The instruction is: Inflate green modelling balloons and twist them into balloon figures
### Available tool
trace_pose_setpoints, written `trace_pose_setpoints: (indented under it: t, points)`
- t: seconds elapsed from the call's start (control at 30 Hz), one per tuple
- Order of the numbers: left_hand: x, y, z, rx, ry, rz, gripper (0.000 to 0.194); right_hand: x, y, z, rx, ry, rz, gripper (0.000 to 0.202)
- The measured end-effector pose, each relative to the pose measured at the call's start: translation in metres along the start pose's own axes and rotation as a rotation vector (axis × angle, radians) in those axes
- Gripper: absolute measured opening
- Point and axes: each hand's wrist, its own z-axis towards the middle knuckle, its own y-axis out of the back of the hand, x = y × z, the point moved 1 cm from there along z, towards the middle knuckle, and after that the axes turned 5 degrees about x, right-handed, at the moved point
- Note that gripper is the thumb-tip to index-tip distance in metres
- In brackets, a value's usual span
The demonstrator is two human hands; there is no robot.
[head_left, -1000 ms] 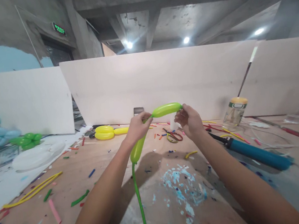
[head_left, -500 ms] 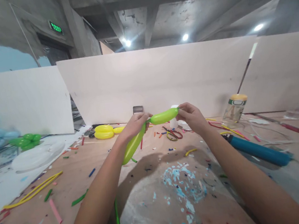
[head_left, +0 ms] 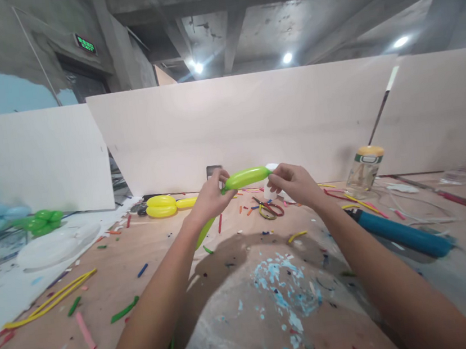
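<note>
A lime-green long balloon [head_left: 247,178] stretches between my two hands, above the middle of the table. My left hand [head_left: 215,192] grips it at a narrow pinch point, and a further inflated length hangs below, partly hidden behind my wrist and forearm. At the other end of the upper segment, my right hand [head_left: 291,183] pinches the tip between thumb and fingers. Beyond the left hand lies a twisted yellow balloon shape [head_left: 161,206]. A pair of scissors [head_left: 268,208] rests on the table below the green segment.
A blue hand pump [head_left: 405,233] lies to the right, near a yellow-lidded jar [head_left: 366,169]. Light-blue scraps [head_left: 285,287] and balloon bits litter the table. Yellow uninflated balloons [head_left: 53,297] lie left. A white panel [head_left: 243,122] stands behind. Green balloons [head_left: 43,221] sit far left.
The green balloon's upper segment has shifted slightly left. My left hand has turned around the pinch point, and less of the hanging length shows. My right hand still holds the tip.
</note>
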Motion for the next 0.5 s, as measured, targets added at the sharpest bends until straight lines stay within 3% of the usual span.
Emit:
trace_pose_setpoints:
  t: [0.1, 0.33, 0.5]
  points:
    - [0.000, -0.006, -0.001, 0.008, 0.080, -0.036, 0.037, 0.016, -0.012, -0.004, 0.088, 0.035, 0.040, 0.021]
    - [-0.004, -0.013, 0.003, 0.051, 0.103, -0.308, 0.034, 0.034, -0.042, -0.015, -0.015, 0.330, -0.230, 0.019]
    - [-0.018, -0.007, -0.005, 0.405, 0.105, -0.667, 0.032, 0.042, -0.051, -0.016, -0.056, 0.506, -0.253, 0.016]
